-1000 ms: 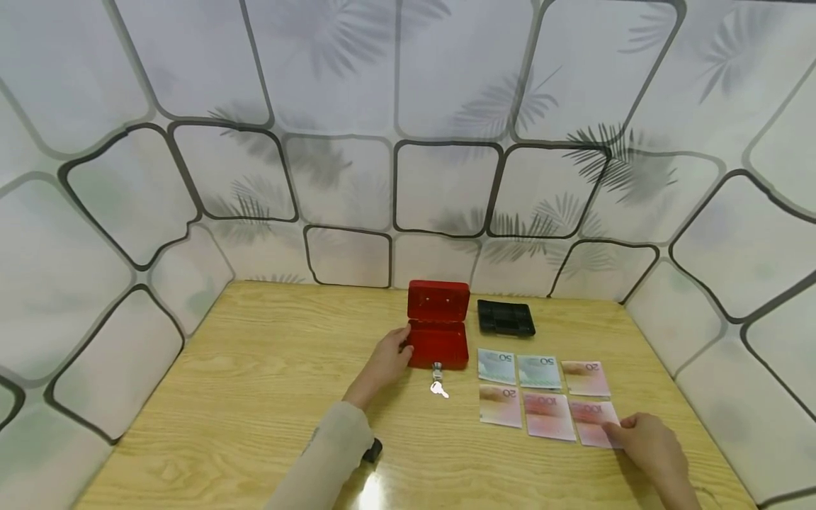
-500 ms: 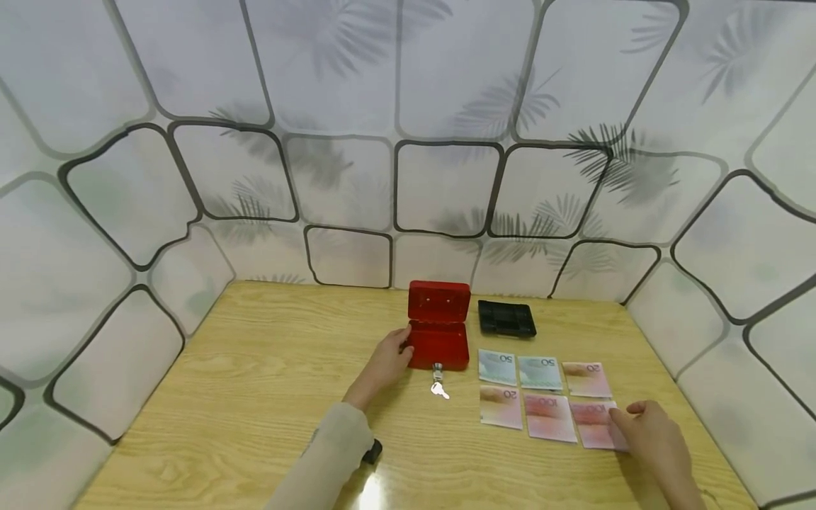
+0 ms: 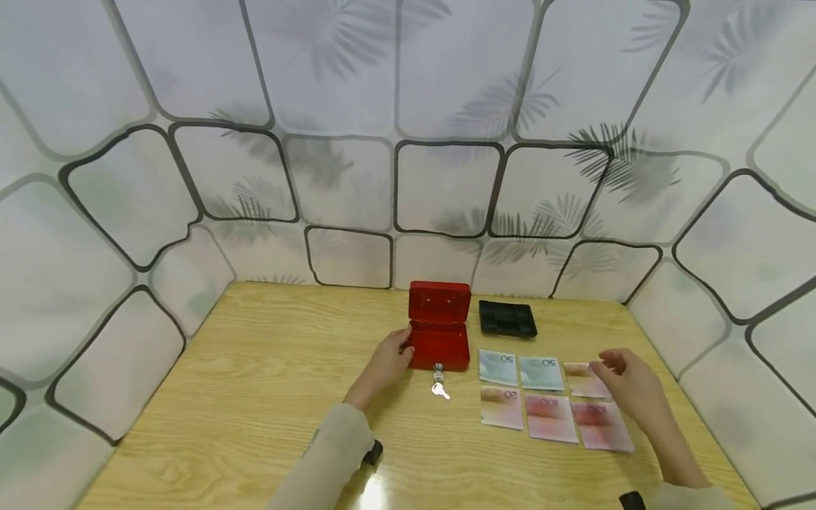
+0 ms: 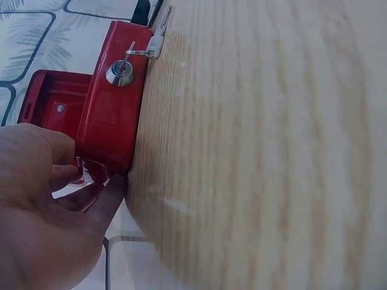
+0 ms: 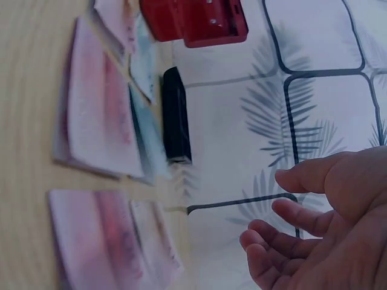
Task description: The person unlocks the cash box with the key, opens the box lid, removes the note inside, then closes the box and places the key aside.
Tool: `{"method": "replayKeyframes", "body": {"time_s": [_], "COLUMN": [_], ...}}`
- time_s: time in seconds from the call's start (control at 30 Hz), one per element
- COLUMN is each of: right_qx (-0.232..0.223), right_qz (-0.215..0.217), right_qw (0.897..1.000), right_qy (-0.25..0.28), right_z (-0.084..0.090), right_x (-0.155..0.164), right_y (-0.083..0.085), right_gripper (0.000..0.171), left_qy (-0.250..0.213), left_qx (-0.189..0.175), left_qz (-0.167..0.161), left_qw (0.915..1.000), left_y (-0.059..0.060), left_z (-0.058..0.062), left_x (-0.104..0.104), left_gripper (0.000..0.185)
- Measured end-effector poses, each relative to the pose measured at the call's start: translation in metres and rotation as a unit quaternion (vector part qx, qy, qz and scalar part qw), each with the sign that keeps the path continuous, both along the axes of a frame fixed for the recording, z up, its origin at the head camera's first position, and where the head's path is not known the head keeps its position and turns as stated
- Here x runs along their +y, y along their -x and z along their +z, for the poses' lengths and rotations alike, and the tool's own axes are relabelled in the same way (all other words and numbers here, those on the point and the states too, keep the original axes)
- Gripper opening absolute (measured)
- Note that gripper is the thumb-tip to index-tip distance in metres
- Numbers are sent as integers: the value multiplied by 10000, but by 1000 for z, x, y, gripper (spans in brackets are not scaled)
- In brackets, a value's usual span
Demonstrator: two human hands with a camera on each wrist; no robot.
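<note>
A red metal cash box [image 3: 446,347] stands with its lid up near the table's back edge. My left hand [image 3: 387,360] holds its left side, thumb and fingers at the wall by the front corner. A key ring with keys [image 3: 440,390] hangs from the round front lock [image 4: 120,73]. My right hand [image 3: 627,382] hovers over the back-right 20 banknote [image 3: 579,386], fingers loosely bent, nothing between them. In front of that note lies a 100 banknote [image 3: 602,428], with another 100 note [image 3: 551,418] beside it.
A black compartment tray [image 3: 508,320] sits right of the cash box. Two green 50 banknotes [image 3: 540,374] and another 20 banknote [image 3: 500,407] complete two rows on the wooden table [image 3: 268,368]. Patterned panels [image 3: 350,255] rise behind and at both sides.
My right hand has left the right edge of the front-right 100 banknote and moved back to the 20 note behind it. The left hand and cash box have stayed put.
</note>
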State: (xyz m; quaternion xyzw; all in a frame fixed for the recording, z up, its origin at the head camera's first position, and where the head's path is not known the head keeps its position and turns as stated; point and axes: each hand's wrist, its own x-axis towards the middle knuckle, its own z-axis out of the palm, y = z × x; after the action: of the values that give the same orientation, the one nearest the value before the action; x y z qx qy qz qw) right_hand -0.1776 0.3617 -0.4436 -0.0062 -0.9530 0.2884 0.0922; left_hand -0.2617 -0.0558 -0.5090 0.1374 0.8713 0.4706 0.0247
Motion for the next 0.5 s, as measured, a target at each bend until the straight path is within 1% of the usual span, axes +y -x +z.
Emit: {"method": "replayKeyframes", "body": {"time_s": [0.17, 0.33, 0.5], "right_qx": [177, 145, 137], "right_qz": [424, 629, 765], "right_qw": [9988, 9974, 9960], "right_qy": [143, 326, 435], "right_z": [12, 19, 21], "right_x": [-10, -18, -24], "right_y": [20, 41, 62], "right_gripper": [39, 40, 42], "left_qy": [-35, -97, -67], "left_qx": [-53, -108, -98], "left_qz": [22, 18, 28], "left_qw": [10000, 9999, 9999], "left_y": [0, -2, -1], "left_z": [0, 3, 3], "left_x": [0, 0, 0], "left_gripper": [53, 52, 53]}}
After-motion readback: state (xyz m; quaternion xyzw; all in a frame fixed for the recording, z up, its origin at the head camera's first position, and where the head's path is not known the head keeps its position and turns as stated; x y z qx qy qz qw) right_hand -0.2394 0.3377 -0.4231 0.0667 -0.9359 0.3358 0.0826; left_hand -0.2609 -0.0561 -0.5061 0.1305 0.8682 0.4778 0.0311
